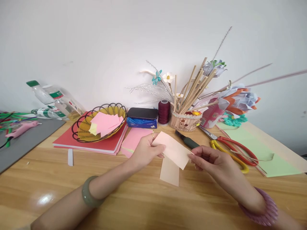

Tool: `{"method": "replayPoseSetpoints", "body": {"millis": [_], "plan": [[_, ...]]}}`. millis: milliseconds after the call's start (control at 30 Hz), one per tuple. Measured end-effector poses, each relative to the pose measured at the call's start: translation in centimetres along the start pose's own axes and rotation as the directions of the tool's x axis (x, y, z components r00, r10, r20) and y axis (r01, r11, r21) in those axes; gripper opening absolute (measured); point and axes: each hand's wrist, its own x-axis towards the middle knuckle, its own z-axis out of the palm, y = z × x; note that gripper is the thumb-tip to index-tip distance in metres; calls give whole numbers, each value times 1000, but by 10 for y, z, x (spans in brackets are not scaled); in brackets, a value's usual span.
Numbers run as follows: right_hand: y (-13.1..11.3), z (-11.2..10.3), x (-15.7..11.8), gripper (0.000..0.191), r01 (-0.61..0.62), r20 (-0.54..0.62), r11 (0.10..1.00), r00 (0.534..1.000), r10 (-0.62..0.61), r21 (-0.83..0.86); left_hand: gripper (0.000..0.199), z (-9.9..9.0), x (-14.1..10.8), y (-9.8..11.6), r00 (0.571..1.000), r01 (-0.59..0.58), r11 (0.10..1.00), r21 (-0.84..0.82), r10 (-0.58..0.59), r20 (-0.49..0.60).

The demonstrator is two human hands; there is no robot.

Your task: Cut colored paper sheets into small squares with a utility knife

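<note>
A small cream sheet of paper (171, 148) is held tilted between both hands above the wooden table. My left hand (147, 150) pinches its left end, thumb on top. At the lower right edge, my right hand (211, 159) grips the same sheet between thumb and fingers. Below it a second cream paper piece (169, 172) shows, its upper part hidden by the held sheet. Close behind my right hand lies a dark green-handled tool (189, 142), its kind unclear. Scissors with red handles (240, 150) and a yellow-handled tool (236, 159) rest to the right.
A yellow woven basket (82, 129) of pink paper stands on red sheets (64, 139). Pink paper (135, 139), a blue pack (141, 123), a maroon thread spool (164, 111) and a stick-filled pot (183, 123) line the back. Green sheets (278, 163) lie right, bottles (62, 99) left.
</note>
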Motion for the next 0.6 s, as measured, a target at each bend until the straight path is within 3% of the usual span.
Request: {"method": "replayPoseSetpoints", "body": {"millis": [133, 200, 233, 267, 333, 433, 467, 533, 600], "plan": [[-1, -9, 3, 32, -39, -109, 991, 993, 53, 126, 32, -5, 3, 2, 997, -53, 999, -4, 53, -53], [1, -16, 4, 32, -36, -215, 981, 974, 77, 189, 28, -6, 0, 2, 995, -99, 981, 165, 101, -1], [3, -19, 5, 32, -32, -261, 976, 961, 89, 215, 26, -5, -3, 2, 991, -133, 940, 315, 115, 75], [5, -22, 5, 32, -29, -295, 972, 950, 100, 235, 27, -3, -9, 1, 979, -179, 855, 488, 104, 178], [9, -25, 6, 30, -29, -333, 965, 936, 119, 262, 39, 5, -24, -5, 917, -358, 549, 756, 53, 395], [11, -25, 6, 29, -41, -337, 957, 931, 141, 286, 89, 21, -54, -24, 836, -549, 49, 834, 45, 548], [11, -25, 6, 29, -45, -334, 956, 931, 146, 292, 87, 26, -64, -33, 801, -588, -69, 806, 87, 593], [11, -24, 5, 30, -48, -325, 952, 934, 150, 303, 52, 33, -83, -52, 710, -625, -256, 738, 206, 673], [10, -23, 5, 29, -44, -317, 949, 937, 148, 312, 31, 38, -99, -67, 630, -638, -352, 685, 273, 727]]}}
